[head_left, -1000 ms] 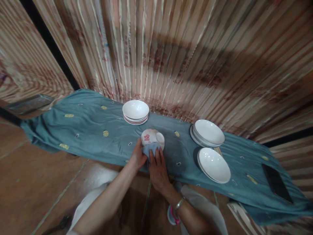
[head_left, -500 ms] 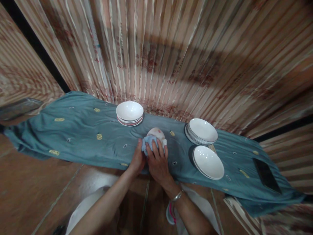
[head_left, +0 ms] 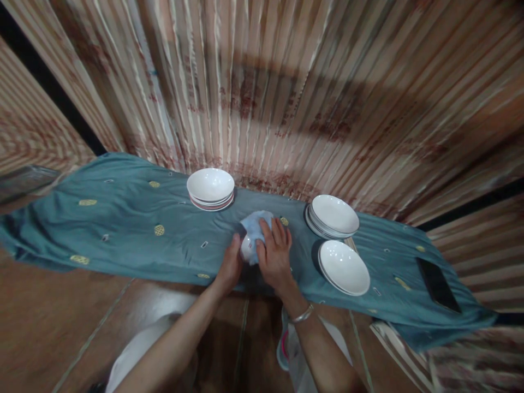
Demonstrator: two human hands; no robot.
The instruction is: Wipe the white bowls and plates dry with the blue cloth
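Note:
A small white bowl [head_left: 246,250] with a red mark on its outside is held low over the front part of the cloth-covered table. My left hand [head_left: 231,266] grips its left edge, the thumb pointing up and the other fingers mostly hidden. Most of the bowl is covered by a light blue cloth [head_left: 255,225]. My right hand [head_left: 275,252] presses this cloth against the bowl with bent fingers.
A stack of white bowls [head_left: 210,185] stands behind my hands to the left. To the right are a second stack [head_left: 334,216] and nearer bowls [head_left: 344,267]. A dark phone-like slab [head_left: 438,284] lies on the green tablecloth [head_left: 131,234]. Behind hangs a striped curtain [head_left: 262,109].
My right hand and the blue cloth have slid over the bowl toward its far and right side. More of the bowl's near left side shows. The view has shifted slightly.

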